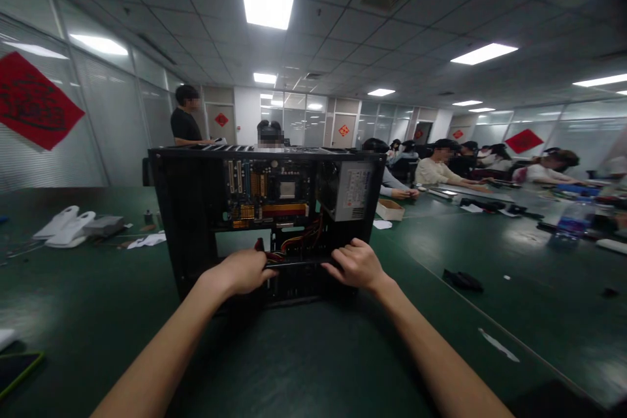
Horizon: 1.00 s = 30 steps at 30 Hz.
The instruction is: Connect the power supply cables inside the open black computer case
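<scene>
An open black computer case (169,222) stands upright on the green table in front of me. Inside it a motherboard (247,189) with a bare processor shows, and a power supply (350,191) sits at the upper right. Coloured cables (306,235) hang below it. My left hand (242,271) is closed on the left end of a thin dark bar (298,264) low in the case, close to the cables. At the bar's right end, my right hand (356,264) pinches with thumb and fingers. Whether the bar is loose or part of the case, I cannot tell.
White plastic bags (66,225) and a grey box (104,226) lie to the left. On the right are a small carton (390,210), a black pouch-like item (463,280) and a water bottle (574,217). Several people sit beyond; one person (186,121) stands at the back left.
</scene>
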Each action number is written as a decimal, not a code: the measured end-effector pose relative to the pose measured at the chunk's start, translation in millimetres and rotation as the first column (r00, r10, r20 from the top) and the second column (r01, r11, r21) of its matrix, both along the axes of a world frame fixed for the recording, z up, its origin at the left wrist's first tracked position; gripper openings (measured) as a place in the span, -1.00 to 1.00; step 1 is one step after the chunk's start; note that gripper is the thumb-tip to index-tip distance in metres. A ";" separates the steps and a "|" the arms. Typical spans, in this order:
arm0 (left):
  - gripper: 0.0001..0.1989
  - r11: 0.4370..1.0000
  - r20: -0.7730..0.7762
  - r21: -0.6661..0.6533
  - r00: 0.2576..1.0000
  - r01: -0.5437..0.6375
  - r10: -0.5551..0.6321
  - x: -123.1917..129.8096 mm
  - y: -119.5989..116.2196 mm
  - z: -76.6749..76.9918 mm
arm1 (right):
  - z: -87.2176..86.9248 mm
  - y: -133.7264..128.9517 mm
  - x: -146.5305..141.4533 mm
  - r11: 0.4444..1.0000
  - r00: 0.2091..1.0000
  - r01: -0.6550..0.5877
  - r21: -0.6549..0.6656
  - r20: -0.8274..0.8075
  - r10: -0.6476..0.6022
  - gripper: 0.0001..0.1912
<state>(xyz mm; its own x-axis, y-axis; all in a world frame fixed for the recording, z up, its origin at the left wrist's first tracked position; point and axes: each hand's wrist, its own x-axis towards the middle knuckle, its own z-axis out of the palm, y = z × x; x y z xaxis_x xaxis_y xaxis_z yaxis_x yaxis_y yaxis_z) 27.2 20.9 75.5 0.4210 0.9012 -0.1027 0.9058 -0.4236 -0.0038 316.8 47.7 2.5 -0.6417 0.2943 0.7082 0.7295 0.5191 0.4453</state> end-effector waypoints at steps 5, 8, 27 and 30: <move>-0.48 0.991 0.091 -0.109 0.994 0.071 -0.061 -7.0 -2.2 9.6 | 1.7 -6.1 -0.2 1.000 1.000 0.012 0.007 0.024 -0.012 -0.56; -0.47 0.989 0.255 -0.073 0.961 0.131 -0.108 -18.8 3.3 15.3 | 4.4 -10.1 -2.9 0.999 0.998 0.039 -0.013 0.041 -0.038 -0.54; -0.79 0.865 0.368 0.430 0.824 0.260 -0.431 -26.8 24.1 20.3 | 44.6 -41.7 -76.7 0.872 0.916 -0.223 -0.436 -0.400 0.034 -0.68; -0.83 0.839 0.388 0.480 0.795 0.257 -0.466 -20.2 7.5 37.4 | 75.7 -40.9 -103.8 0.755 0.828 -0.394 -0.523 -0.559 0.045 -0.49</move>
